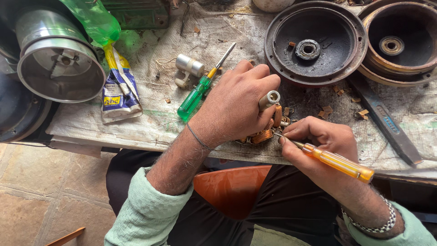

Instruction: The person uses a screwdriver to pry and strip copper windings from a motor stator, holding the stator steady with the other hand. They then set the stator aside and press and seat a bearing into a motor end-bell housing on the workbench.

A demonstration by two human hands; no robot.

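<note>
Workbench (pixel 150 123), two screwdrivers, two hands, one coil (pixel 261 135)

Daylight falls flat over a worn bench (pixel 136 132), its top draped in a grimy, frayed woven cloth (pixel 154 59). Below, at the left, the floor (pixel 41 182) shows big tan stone slabs with dark joints, and a thin wooden stick (pixel 66 237) lies there.

Squeezed tube pack (pixel 119 89), white with blue and yellow panels, laid flat on cloth-covered bench, upper left. Blue label strip (pixel 388 122) seen on dark flat tool at right. No screens or signs spotted.
</note>
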